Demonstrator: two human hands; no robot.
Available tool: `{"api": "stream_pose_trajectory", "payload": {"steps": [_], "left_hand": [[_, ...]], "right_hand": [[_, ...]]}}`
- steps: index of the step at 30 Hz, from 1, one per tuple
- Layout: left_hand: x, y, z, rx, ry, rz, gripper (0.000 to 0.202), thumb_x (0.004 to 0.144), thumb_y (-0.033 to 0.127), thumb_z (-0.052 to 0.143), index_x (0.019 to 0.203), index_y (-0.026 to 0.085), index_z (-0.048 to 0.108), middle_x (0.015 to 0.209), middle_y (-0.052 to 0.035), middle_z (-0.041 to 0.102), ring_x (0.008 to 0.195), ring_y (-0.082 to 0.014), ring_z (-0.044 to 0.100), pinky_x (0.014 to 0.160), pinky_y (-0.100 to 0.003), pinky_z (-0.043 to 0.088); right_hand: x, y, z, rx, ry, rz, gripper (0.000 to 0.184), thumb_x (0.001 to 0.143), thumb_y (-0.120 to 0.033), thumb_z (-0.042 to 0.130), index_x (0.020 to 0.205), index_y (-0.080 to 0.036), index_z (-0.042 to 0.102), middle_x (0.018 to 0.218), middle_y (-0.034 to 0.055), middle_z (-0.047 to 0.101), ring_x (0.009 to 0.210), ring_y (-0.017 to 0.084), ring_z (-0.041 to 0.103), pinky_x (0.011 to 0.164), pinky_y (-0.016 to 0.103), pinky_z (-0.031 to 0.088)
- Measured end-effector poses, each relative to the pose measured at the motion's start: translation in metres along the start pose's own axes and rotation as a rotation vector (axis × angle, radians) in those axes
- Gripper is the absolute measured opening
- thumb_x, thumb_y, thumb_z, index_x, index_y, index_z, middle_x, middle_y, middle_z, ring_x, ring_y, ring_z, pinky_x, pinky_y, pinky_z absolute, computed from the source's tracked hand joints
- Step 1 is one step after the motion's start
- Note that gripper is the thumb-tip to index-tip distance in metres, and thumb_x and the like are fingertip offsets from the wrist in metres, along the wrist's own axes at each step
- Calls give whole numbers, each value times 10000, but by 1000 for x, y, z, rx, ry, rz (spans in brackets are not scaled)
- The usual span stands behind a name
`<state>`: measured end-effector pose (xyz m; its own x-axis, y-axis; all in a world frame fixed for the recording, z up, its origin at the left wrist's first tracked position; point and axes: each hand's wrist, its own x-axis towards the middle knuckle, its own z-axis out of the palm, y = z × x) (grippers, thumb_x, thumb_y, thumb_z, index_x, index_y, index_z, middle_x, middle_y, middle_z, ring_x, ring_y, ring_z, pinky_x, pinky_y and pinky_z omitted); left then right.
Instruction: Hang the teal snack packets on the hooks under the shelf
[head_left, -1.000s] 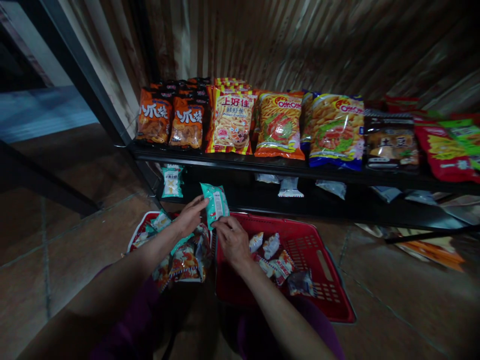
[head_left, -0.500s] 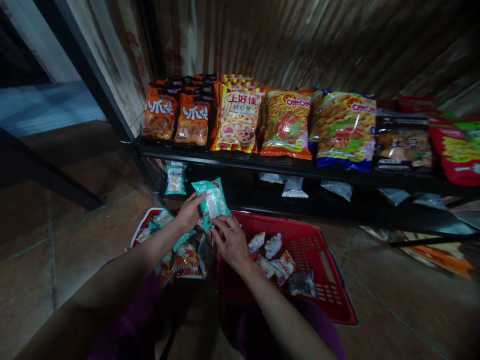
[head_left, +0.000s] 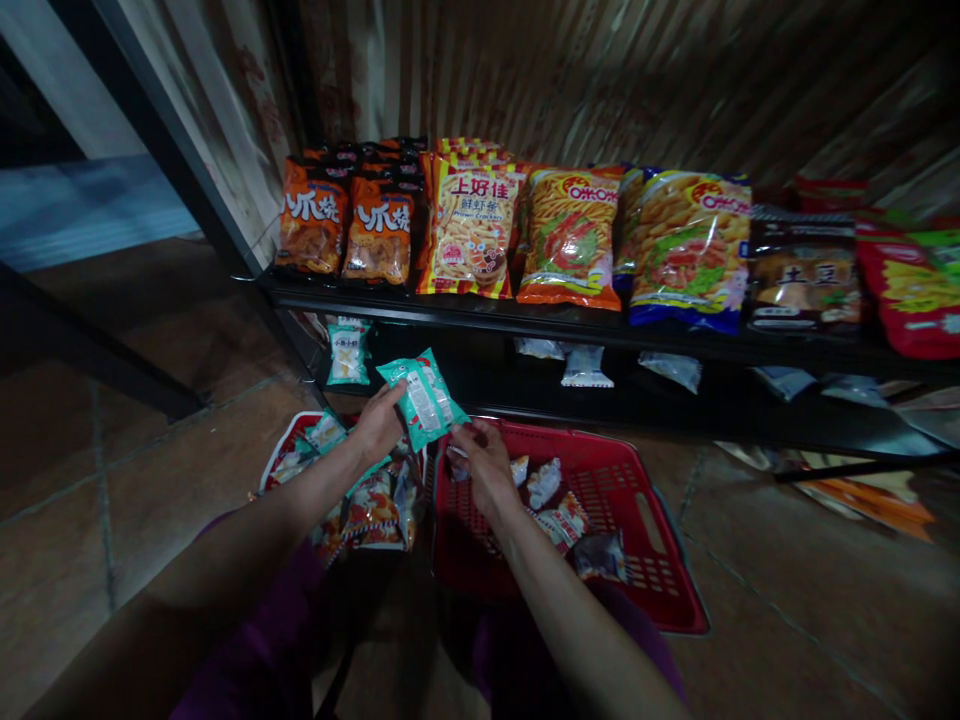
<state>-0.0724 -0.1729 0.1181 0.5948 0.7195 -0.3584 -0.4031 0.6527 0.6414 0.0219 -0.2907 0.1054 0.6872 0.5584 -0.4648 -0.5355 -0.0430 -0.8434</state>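
A teal snack packet (head_left: 424,402), its back with a white label facing up, is held between both hands above the two baskets. My left hand (head_left: 379,422) is closed on its left edge, the thumb lying over the front. With fingertips pinched, my right hand (head_left: 486,460) grips the packet's lower right corner. Below the right hand is a red basket (head_left: 660,570) with several small packets inside. Beneath my left forearm a second basket (head_left: 271,455), with a white rim, is full of teal and orange packets.
Ahead, a black shelf (head_left: 450,310) carries a row of snack bags, among them orange bags (head_left: 381,230) and prawn crackers (head_left: 472,230). On the lower shelf (head_left: 480,385) stand a teal packet (head_left: 348,352) and several pale packets. Orange packaging (head_left: 870,500) lies on the floor at right.
The teal packet has turned so that it tilts more. My right hand has shifted right, from the packet's lower edge to its lower right corner. The view has moved slightly.
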Motion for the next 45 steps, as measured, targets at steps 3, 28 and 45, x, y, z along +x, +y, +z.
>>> {"api": "stream_pose_trajectory", "payload": {"steps": [3, 28, 45], "left_hand": [[-1, -1, 0, 11, -20, -13, 347, 738, 290, 699, 1038, 147, 598, 992, -77, 675, 906, -206, 631, 874, -360, 470], [-12, 5, 5, 154, -99, -141, 399, 683, 114, 679, 1068, 150, 581, 907, -61, 682, 770, -184, 650, 742, -316, 514], [-12, 1, -2, 270, -172, -54, 735, 619, 38, 696, 1286, 208, 439, 1032, -73, 657, 894, -196, 634, 836, -321, 460]], "right_hand": [[-2, -2, 0, 45, -70, 66, 491, 435, -381, 848, 776, -201, 543, 688, -48, 615, 615, 105, 593, 566, 240, 509], [-5, 1, 4, 230, -125, 78, 376, 411, -232, 864, 720, -182, 657, 668, -41, 646, 602, 76, 598, 617, 201, 551], [1, -5, 0, 158, -21, 25, 357, 459, -321, 837, 730, -204, 637, 714, -43, 651, 628, 80, 590, 611, 204, 499]]}}
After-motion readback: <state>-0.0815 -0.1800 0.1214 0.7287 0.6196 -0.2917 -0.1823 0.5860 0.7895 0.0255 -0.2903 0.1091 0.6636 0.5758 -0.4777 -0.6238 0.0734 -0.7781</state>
